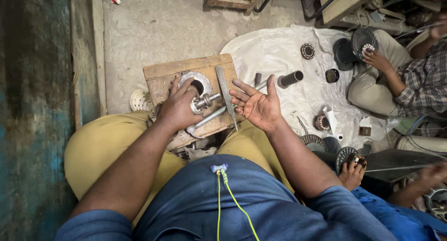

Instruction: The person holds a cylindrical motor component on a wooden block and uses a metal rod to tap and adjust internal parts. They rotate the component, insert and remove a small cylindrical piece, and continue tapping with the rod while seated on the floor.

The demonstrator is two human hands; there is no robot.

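Under left hand (178,107): metal shaft part (204,101), half hidden.

The left hand (179,107) grips a small metal part with a shaft (205,101) over a wooden block (164,73) that rests between the person's knees. A metal ring (198,80) lies on the block just beyond the fingers, and a flat metal file (226,95) runs along the block's right side. The right hand (256,106) hovers open, palm up, beside the file, holding nothing. On a white plastic sheet (274,50) nearby lies a short dark pipe (290,78). Another person's hand (376,59) touches a round fan part (364,40).
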